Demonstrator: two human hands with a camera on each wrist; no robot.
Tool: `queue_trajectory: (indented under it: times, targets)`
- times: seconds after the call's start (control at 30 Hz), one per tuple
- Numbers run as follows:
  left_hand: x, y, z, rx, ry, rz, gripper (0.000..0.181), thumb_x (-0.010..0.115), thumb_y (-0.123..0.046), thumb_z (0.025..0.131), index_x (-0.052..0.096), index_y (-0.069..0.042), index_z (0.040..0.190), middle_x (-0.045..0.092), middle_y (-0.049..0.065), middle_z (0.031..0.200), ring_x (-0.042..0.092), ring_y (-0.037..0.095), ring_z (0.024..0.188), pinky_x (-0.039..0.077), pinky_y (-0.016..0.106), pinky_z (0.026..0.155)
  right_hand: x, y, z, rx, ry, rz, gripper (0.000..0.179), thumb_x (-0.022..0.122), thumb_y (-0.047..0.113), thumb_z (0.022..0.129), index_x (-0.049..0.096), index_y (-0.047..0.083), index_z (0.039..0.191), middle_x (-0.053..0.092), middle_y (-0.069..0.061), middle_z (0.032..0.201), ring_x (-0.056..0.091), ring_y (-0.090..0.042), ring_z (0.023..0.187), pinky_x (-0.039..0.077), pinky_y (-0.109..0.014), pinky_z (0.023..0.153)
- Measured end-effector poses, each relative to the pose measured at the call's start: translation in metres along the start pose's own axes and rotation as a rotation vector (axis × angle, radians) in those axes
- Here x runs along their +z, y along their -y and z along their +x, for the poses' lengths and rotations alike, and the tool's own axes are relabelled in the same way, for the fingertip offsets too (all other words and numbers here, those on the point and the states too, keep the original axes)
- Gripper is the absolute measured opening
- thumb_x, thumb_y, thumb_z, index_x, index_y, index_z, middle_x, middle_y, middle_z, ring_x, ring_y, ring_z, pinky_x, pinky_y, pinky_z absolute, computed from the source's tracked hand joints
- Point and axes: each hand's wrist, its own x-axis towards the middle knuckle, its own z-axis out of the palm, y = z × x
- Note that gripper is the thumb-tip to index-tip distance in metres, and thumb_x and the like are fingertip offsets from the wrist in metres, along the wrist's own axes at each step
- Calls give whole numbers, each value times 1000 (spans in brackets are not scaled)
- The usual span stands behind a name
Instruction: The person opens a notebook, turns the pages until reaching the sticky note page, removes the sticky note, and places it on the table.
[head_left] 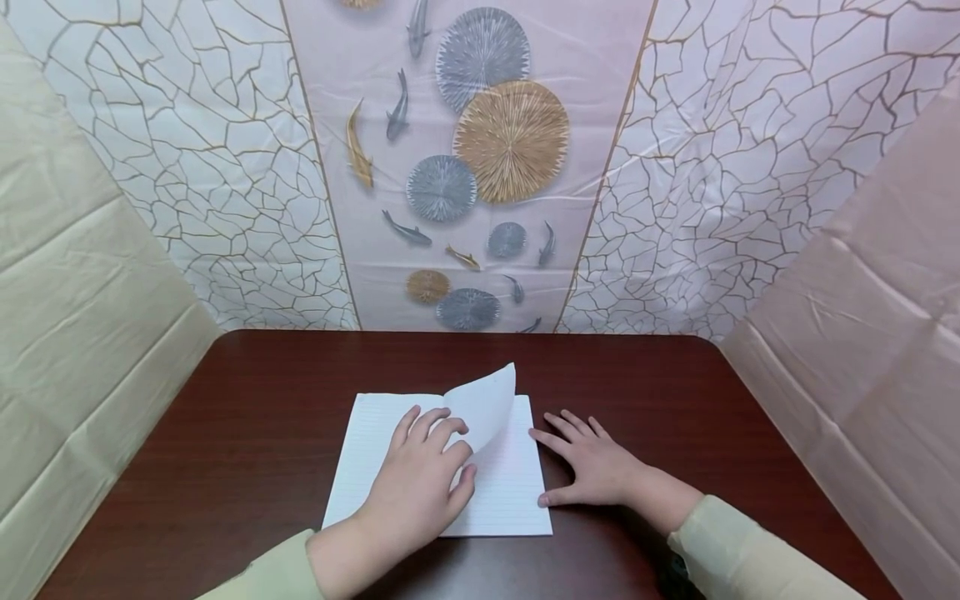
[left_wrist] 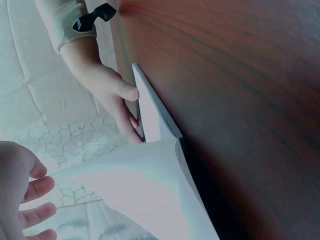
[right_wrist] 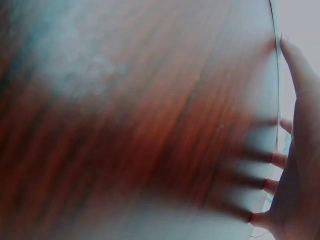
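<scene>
Plainly in my head camera's view, a lined notebook [head_left: 513,496] lies open on a dark reddish-brown table [head_left: 202,475], one page [head_left: 486,407] raised from the middle at a slant. I see the person's left hand [head_left: 422,482] over the notebook beside that page, fingers apart and slightly bent, pinching nothing that I can make out; whether the fingertips touch the paper, I cannot tell. The right hand [head_left: 592,465] is spread at the notebook's right edge, thumb by the near corner, the other fingertips reaching the tabletop. My left wrist feed shows a black strap [left_wrist: 94,18] on the right sleeve [head_left: 750,546]. Behind hangs a cloth [head_left: 375,275] printed with fish and round discs.
</scene>
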Motion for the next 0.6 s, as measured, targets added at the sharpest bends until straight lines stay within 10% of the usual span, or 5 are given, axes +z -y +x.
queue_trajectory:
  times: [0.6]
  targets:
    - [-24,29,-18,-102,-111,38,11,62,-20,86,67,-21,76,64,2,107,53,32,116,29,59,108,-2,-1,1,14,41,16,104,48,91,71,31,32,156,25,-6,162,18,-36,149,20,-69,110]
